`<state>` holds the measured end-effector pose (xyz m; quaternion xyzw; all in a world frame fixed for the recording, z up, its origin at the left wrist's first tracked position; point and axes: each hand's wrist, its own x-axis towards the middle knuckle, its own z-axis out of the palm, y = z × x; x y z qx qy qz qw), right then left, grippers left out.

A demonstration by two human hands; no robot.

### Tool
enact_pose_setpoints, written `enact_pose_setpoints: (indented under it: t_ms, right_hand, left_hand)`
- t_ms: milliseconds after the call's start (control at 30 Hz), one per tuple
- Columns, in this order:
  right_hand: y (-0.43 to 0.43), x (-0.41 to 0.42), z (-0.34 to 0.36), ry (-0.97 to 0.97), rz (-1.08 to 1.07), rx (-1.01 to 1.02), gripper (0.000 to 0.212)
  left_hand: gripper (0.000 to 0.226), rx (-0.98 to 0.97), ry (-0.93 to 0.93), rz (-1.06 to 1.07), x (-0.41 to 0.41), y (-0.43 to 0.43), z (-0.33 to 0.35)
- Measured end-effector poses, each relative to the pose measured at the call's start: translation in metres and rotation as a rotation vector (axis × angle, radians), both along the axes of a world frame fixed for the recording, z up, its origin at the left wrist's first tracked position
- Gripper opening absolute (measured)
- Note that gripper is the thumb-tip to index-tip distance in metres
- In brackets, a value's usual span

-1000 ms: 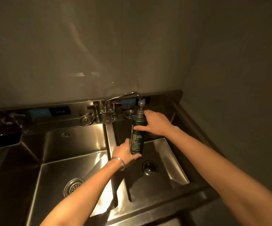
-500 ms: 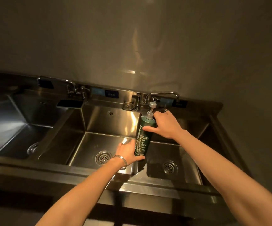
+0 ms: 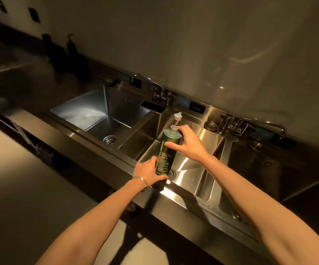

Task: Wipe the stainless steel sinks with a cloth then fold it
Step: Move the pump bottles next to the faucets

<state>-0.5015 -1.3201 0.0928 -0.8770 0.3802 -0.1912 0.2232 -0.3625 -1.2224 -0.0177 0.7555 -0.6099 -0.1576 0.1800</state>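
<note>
Stainless steel sinks (image 3: 89,140) run far left to near right; since a moment ago our view has swung left, baring a third basin (image 3: 97,111). They gleam, dimly lit. Our left hand (image 3: 149,171) grips the green pump bottle (image 3: 164,153) at its base, our right hand (image 3: 187,144) its shoulder, over the middle basin (image 3: 198,169).

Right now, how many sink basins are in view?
3. Left basin, lit; middle basin, below the pump bottle that the left hand and right hand hold; right basin, in shadow. More could lie beyond the dark right edge.
</note>
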Motion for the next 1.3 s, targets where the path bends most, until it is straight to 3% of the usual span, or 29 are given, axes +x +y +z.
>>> enact_pose_setpoints:
  t_ms: [433,800,1300]
  right_hand:
    - [0.048,0.219,0.008,-0.147,0.078,0.039,0.062]
    - [0.083,0.367,0.007,-0.221,0.121,0.076,0.055]
    - [-0.008,0.508,0.006,-0.338,0.124,0.203,0.059]
  left_hand:
    - [0.068,0.047,0.153,0.159,0.214,0.057,0.010]
    - [0.051,-0.004,0.171,0.188,0.361,0.091,0.017]
    - [0.053,-0.084,0.325,0.255,0.491,0.001,0.014]
